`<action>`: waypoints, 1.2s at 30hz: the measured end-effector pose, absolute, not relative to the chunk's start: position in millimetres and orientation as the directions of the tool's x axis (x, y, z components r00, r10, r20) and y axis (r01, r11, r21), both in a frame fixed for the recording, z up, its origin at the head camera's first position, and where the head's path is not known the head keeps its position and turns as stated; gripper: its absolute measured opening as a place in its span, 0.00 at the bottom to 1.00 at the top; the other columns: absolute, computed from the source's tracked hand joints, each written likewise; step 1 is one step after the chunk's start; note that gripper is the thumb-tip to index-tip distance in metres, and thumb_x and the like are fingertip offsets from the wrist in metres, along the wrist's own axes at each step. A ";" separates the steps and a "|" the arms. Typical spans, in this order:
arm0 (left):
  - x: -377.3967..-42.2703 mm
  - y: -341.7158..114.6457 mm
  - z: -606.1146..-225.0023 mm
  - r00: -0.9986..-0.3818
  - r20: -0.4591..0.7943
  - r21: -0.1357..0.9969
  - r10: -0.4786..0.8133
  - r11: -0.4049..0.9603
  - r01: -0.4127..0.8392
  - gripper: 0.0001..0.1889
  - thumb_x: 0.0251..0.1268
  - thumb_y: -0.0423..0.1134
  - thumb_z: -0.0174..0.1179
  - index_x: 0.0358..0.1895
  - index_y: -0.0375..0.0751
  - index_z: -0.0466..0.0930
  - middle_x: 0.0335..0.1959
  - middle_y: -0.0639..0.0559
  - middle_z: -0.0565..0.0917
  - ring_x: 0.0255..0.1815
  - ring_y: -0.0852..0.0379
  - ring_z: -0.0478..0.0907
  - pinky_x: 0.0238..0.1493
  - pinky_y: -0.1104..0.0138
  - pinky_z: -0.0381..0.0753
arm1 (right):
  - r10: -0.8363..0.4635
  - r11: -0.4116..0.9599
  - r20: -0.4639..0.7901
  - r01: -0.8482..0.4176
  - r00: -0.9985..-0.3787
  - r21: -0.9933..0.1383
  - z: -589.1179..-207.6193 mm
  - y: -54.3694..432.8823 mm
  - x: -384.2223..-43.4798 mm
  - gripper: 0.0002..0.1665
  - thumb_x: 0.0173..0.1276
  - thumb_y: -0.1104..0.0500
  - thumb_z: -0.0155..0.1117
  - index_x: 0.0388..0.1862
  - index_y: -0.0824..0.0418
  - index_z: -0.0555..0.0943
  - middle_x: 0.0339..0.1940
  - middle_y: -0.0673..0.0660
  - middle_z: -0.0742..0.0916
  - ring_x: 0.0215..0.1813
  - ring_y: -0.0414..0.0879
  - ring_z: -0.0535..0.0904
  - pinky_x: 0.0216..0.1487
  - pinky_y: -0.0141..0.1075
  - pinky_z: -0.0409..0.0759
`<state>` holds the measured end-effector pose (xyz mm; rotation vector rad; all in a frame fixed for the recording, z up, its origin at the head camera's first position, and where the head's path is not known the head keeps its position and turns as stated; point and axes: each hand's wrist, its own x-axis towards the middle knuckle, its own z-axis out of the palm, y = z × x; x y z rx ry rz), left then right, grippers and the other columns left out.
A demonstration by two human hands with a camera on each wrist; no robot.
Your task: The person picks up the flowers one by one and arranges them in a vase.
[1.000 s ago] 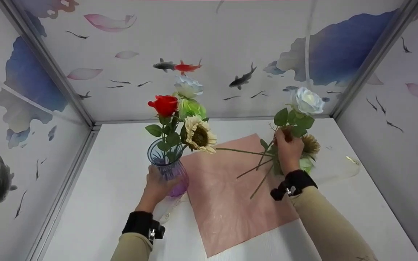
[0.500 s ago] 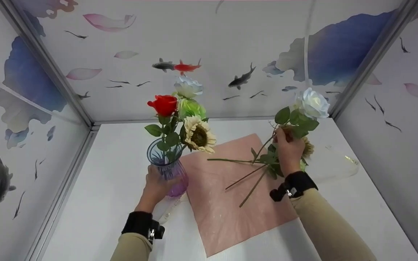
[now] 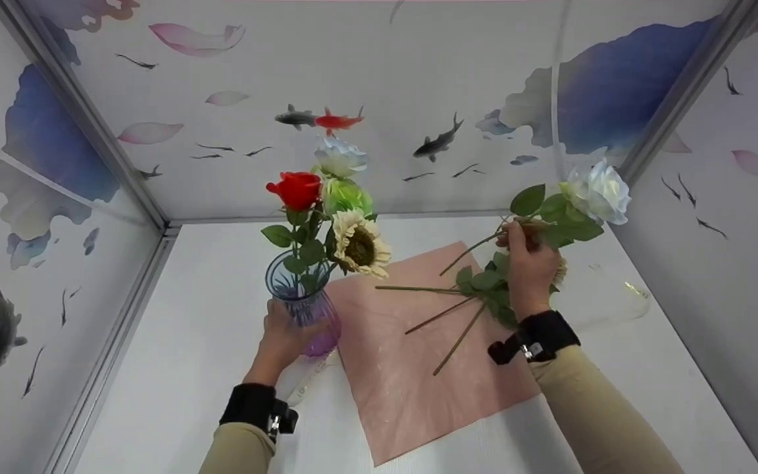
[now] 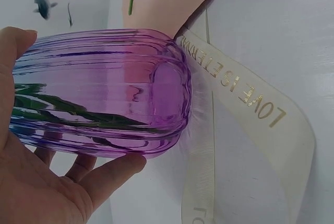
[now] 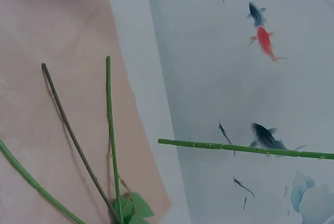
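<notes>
White table (image 3: 208,316): The tabletop is spreading beneath the ribbed vase (image 4: 112,78).
Pink sheet (image 3: 405,382): It is lying just right of the vase.
Vase: It is standing mouth up, its long axis running close to vertical; whether the base is sitting fully flat is hard to tell. The glass is looking rigid, slippery and breakable, likely the heaviest piece here, best taken round the body.
Blooms: A red rose (image 3: 295,191), green bloom (image 3: 346,197), white bloom (image 3: 341,158) and cream sunflower (image 3: 360,247) are rising from the vase's mouth.
White rose (image 3: 599,191): Well right of the vase, it is promising little weight, a stiffish stem and soft petals; the stem is offering the safest hold. Its long axis is slanting mostly sideways, the bloom facing away from the vase, the bare end pointing back toward it.
Loose stems (image 3: 484,282): Three are lying right of the vase.
Left hand (image 3: 285,342): It is gripping the vase's body.
Right hand (image 3: 530,270): Well right of the vase, it is pinching the rose's stem.
Ribbon (image 4: 266,109): Gold lettering is showing beside the vase's base.
</notes>
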<state>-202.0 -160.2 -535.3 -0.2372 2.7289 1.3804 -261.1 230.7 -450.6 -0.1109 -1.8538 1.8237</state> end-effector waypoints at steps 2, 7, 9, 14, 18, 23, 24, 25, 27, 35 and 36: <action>-201.6 -160.4 -535.3 -0.985 -0.136 0.792 -0.102 0.587 -0.170 0.57 0.59 0.49 0.73 0.78 0.32 0.40 0.73 0.30 0.57 0.76 0.29 0.55 0.72 0.35 0.61 | 0.394 0.007 0.376 -0.406 -0.839 -0.914 -445.8 225.0 -260.4 0.19 0.76 0.52 0.63 0.48 0.69 0.83 0.40 0.67 0.87 0.38 0.51 0.87 0.47 0.38 0.84; -200.4 -161.2 -536.1 -0.986 -0.131 0.788 -0.099 0.594 -0.164 0.57 0.59 0.50 0.73 0.78 0.31 0.41 0.72 0.30 0.57 0.75 0.28 0.55 0.72 0.35 0.62 | 0.319 -0.198 0.496 -0.569 -0.808 -0.799 -433.0 209.3 -252.5 0.14 0.75 0.62 0.63 0.46 0.76 0.81 0.37 0.72 0.87 0.35 0.57 0.88 0.45 0.48 0.87; -200.2 -161.2 -536.2 -0.987 -0.131 0.789 -0.098 0.592 -0.163 0.57 0.59 0.49 0.73 0.78 0.31 0.41 0.72 0.30 0.57 0.75 0.28 0.55 0.72 0.35 0.62 | 0.290 -0.269 0.510 -0.580 -0.810 -0.769 -428.3 204.0 -247.1 0.13 0.75 0.65 0.62 0.47 0.78 0.79 0.37 0.73 0.87 0.35 0.59 0.88 0.44 0.51 0.87; -200.3 -160.9 -535.5 -0.986 -0.136 0.794 -0.099 0.584 -0.169 0.57 0.59 0.50 0.73 0.78 0.30 0.40 0.72 0.29 0.57 0.76 0.28 0.55 0.72 0.35 0.62 | 0.213 -0.414 0.543 -0.578 -0.813 -0.703 -418.9 193.8 -236.1 0.09 0.76 0.70 0.58 0.48 0.76 0.77 0.34 0.73 0.88 0.32 0.61 0.88 0.40 0.53 0.87; -200.6 -160.4 -534.7 -0.985 -0.143 0.794 -0.098 0.583 -0.173 0.57 0.59 0.50 0.73 0.78 0.31 0.40 0.72 0.29 0.57 0.76 0.28 0.55 0.72 0.35 0.62 | 0.152 -0.470 0.542 -0.543 -0.826 -0.696 -414.3 189.3 -229.4 0.07 0.77 0.69 0.55 0.48 0.74 0.77 0.32 0.70 0.88 0.29 0.59 0.88 0.37 0.52 0.88; -200.9 -160.0 -534.0 -0.984 -0.148 0.795 -0.102 0.580 -0.180 0.56 0.59 0.50 0.72 0.78 0.33 0.41 0.72 0.29 0.56 0.76 0.29 0.55 0.72 0.35 0.62 | 0.088 -0.517 0.513 -0.479 -0.854 -0.709 -411.5 184.5 -221.4 0.07 0.79 0.67 0.53 0.47 0.70 0.78 0.31 0.68 0.88 0.30 0.57 0.88 0.37 0.52 0.87; -201.0 -160.2 -534.0 -0.984 -0.145 0.795 -0.102 0.581 -0.177 0.56 0.59 0.50 0.72 0.78 0.32 0.41 0.72 0.29 0.56 0.76 0.28 0.55 0.72 0.35 0.61 | 0.074 -0.519 0.510 -0.470 -0.857 -0.714 -410.9 183.4 -220.0 0.08 0.79 0.67 0.53 0.47 0.69 0.79 0.31 0.67 0.89 0.31 0.57 0.88 0.38 0.53 0.87; -201.1 -160.0 -534.1 -0.984 -0.144 0.795 -0.103 0.580 -0.177 0.56 0.59 0.50 0.72 0.78 0.32 0.41 0.72 0.29 0.56 0.76 0.28 0.55 0.72 0.35 0.61 | 0.059 -0.522 0.507 -0.460 -0.860 -0.719 -410.4 182.2 -218.4 0.08 0.79 0.66 0.53 0.48 0.69 0.79 0.32 0.67 0.89 0.32 0.57 0.88 0.39 0.53 0.87; -201.2 -160.1 -534.4 -0.985 -0.142 0.795 -0.103 0.581 -0.175 0.56 0.59 0.50 0.72 0.78 0.31 0.41 0.72 0.29 0.56 0.76 0.28 0.55 0.72 0.35 0.61 | 0.023 -0.519 0.506 -0.443 -0.862 -0.731 -409.2 179.8 -215.8 0.09 0.80 0.65 0.52 0.50 0.68 0.79 0.34 0.66 0.89 0.35 0.57 0.89 0.43 0.53 0.86; -202.0 -161.2 -537.3 -0.986 -0.131 0.813 -0.108 0.558 -0.169 0.57 0.58 0.49 0.74 0.78 0.29 0.43 0.71 0.29 0.59 0.75 0.28 0.56 0.72 0.35 0.61 | -0.021 -0.499 0.518 -0.440 -0.855 -0.746 -407.9 166.4 -209.3 0.09 0.80 0.69 0.51 0.53 0.69 0.75 0.41 0.70 0.89 0.41 0.60 0.89 0.49 0.56 0.85; -202.3 -161.2 -537.7 -0.985 -0.133 0.811 -0.106 0.559 -0.170 0.57 0.58 0.50 0.74 0.78 0.29 0.43 0.71 0.29 0.59 0.75 0.28 0.56 0.72 0.35 0.61 | -0.020 -0.496 0.521 -0.444 -0.853 -0.746 -408.1 164.7 -208.6 0.09 0.79 0.69 0.51 0.53 0.70 0.75 0.41 0.71 0.88 0.41 0.61 0.88 0.50 0.57 0.84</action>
